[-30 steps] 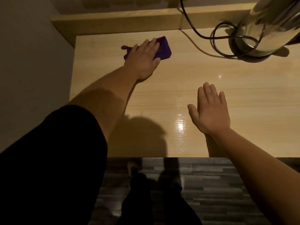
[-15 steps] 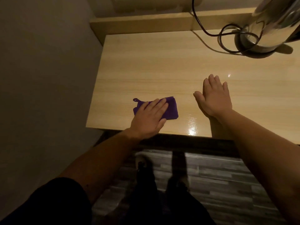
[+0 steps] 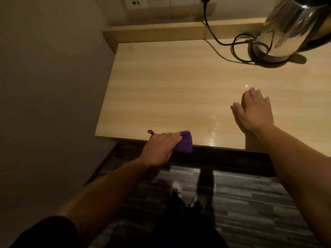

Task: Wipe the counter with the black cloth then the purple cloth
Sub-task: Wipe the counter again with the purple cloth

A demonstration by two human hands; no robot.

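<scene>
While the left hand [image 3: 161, 147] presses flat with fingers together on the purple cloth [image 3: 184, 144], its grip pins the folded, fuzzy cloth at the near edge of the surface [image 3: 179, 90], lower centre of the frame, partly overhanging. The right hand [image 3: 256, 111] lies open, palm down, on glossy pale woodgrain. A shiny steel kettle [image 3: 293, 27] and black cord [image 3: 215, 33] sit upper right. No writing is legible.
</scene>
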